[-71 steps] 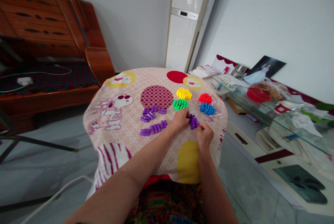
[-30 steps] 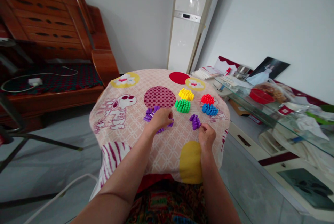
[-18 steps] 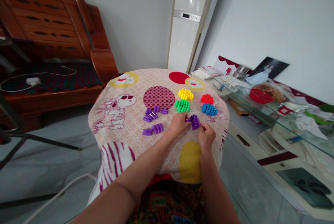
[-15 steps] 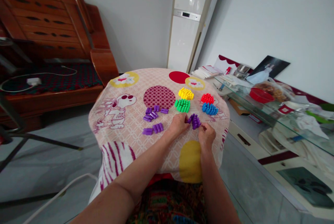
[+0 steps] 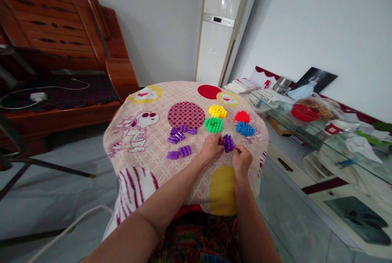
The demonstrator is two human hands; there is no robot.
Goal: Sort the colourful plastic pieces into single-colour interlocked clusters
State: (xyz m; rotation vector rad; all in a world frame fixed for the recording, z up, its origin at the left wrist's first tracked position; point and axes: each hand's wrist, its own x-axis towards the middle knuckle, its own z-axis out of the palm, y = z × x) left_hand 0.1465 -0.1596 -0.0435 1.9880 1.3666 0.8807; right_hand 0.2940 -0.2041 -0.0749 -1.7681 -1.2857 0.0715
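Observation:
A cluster of purple plastic pegs [image 5: 228, 143] stands on the tablecloth between my two hands. My left hand [image 5: 212, 146] has its fingers closed at the cluster's left side. At its lower right edge, my right hand [image 5: 241, 157] pinches with thumb and finger against the pegs. Loose purple pieces [image 5: 177, 136] lie in small groups to the left, with more purple pieces [image 5: 184, 151] nearer me. Beyond my hands stand tight clusters of green pegs [image 5: 213, 124], yellow pegs [image 5: 217, 111], red pegs [image 5: 242, 116] and blue pegs [image 5: 245, 128].
A patterned cloth covers the round table [image 5: 134, 103]. On the right runs a glass-topped cabinet [image 5: 309, 140] bearing papers, a red bowl [image 5: 304, 112] and bags. A wooden bench [image 5: 58, 30] stands at the left, and a tall white air conditioner [image 5: 216, 42] at the back.
A purple piece at the left of the cluster has been drawn in against it by my left hand, so the cluster looks more compact. My right hand stays beside it.

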